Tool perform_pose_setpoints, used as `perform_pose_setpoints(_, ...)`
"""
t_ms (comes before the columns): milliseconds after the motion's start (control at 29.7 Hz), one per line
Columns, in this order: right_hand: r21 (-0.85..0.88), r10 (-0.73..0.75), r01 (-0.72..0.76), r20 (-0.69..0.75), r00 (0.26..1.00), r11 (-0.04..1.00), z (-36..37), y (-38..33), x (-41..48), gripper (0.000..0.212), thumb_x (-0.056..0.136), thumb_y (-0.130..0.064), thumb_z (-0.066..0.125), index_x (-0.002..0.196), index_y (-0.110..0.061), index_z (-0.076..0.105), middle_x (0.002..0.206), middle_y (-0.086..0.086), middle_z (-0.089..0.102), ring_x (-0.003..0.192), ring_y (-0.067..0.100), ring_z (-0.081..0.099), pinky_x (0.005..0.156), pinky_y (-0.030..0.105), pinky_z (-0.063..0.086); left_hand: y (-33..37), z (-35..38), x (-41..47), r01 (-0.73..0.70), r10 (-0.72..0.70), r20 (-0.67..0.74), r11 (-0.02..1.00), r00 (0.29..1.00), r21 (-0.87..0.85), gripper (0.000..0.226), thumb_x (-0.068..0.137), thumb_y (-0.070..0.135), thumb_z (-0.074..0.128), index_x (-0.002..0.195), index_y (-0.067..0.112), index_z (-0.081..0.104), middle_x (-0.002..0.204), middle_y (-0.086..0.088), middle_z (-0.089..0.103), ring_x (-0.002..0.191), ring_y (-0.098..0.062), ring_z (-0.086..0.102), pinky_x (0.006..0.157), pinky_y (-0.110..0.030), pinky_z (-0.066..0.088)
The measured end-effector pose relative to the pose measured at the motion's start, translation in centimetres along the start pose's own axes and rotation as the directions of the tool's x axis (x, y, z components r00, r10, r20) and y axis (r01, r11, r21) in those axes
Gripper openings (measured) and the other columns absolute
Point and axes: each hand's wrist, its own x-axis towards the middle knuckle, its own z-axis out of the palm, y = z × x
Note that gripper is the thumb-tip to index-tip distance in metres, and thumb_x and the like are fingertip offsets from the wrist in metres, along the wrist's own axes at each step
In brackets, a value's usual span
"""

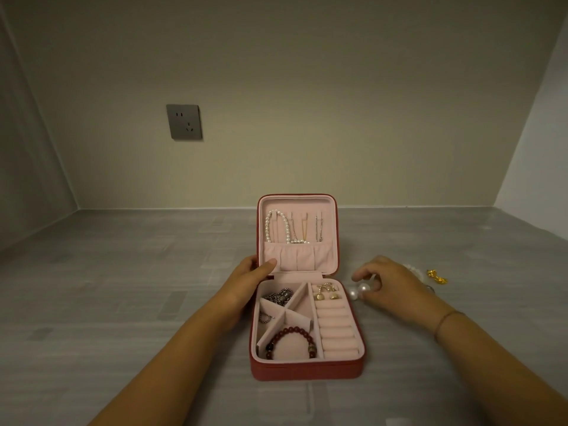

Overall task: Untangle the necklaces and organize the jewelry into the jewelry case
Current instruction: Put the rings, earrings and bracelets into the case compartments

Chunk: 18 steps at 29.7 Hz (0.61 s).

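Dim, yellowish cast overall; light source out of view. Back wall (307, 87) evenly lit, left side wall (27, 164) darker, right side wall (541, 149) paler, bluish. Shadows soft: faint dark band under my left hand (249, 281) and beside jewelry case (307, 368). Case's pink lining brightest patch; big pearls (359, 291) at my right hand (390, 281) glare white, detail lost. Wide-angle bows wall edges, stretches my forearms toward corners. Fine chains soft, slightly smeared.

I am facing a plain beige back wall (307, 87) at 12 o'clock, dimly lit. A grey socket (183, 121) is sitting on it at 10 o'clock. A grey, wood-grained worktop (123, 272) is stretching to its foot. A shadowed left wall (24, 179) is closing in at 9 o'clock, a paler right wall (541, 149) at 3 o'clock.
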Motion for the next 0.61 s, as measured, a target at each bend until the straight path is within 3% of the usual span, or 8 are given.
perform_pose_setpoints(202, -0.088, -0.111, 0.110, -0.007, 0.994, 0.990, 1.8, -0.3, 0.0, 0.018, 0.082, -0.027, 0.070, 0.100, -0.023, 0.067, 0.096, -0.009, 0.058, 0.072, -0.004, 0.047, 0.065, 0.007, 0.035, 0.1, 0.0, -0.2, 0.003, -0.003, -0.007, 1.000, 1.000, -0.008, 0.042, 0.092, 0.035, 0.057, 0.130, 0.018, 0.050, 0.113, -0.007, 0.067, 0.101, -0.024, 0.067, 0.090, -0.042, 0.054)
perform_pose_setpoints(371, -0.117, -0.119, 0.117, -0.012, 0.993, 0.986, 2.3, -0.1, -0.1, 0.017, 0.085, -0.027, 0.066, 0.102, -0.023, 0.067, 0.094, -0.011, 0.057, 0.082, 0.002, 0.052, 0.071, 0.011, 0.039, 0.3, 0.1, -0.4, 0.008, -0.008, -0.012, 1.000, 1.000, 0.007, 0.042, 0.092, 0.036, 0.057, 0.129, 0.018, 0.050, 0.113, -0.006, 0.067, 0.100, -0.023, 0.067, 0.087, -0.039, 0.055)
perform_pose_setpoints(505, -0.033, -0.122, 0.121, -0.017, 0.992, 0.992, 1.7, 0.2, -0.2, 0.030, 0.080, -0.022, 0.072, 0.108, -0.025, 0.063, 0.095, -0.012, 0.055, 0.074, -0.004, 0.049, 0.067, 0.004, 0.035, 0.3, 0.0, -0.5, 0.015, -0.015, -0.013, 1.000, 1.000, 0.002, 0.041, 0.092, 0.036, 0.057, 0.129, 0.019, 0.050, 0.113, -0.007, 0.068, 0.100, -0.024, 0.067, 0.089, -0.041, 0.054)
perform_pose_setpoints(606, 0.125, 0.003, 0.017, -0.154, 0.988, 0.992, -0.1, 1.8, -0.2, 0.034, 0.074, -0.009, 0.076, 0.103, -0.025, 0.064, 0.091, -0.008, 0.059, 0.067, 0.002, 0.050, 0.062, 0.004, 0.038, 0.2, -0.1, -0.4, 0.011, -0.011, -0.013, 1.000, 1.000, 0.010, 0.042, 0.092, 0.037, 0.057, 0.129, 0.018, 0.050, 0.113, -0.006, 0.067, 0.100, -0.024, 0.067, 0.091, -0.043, 0.053)
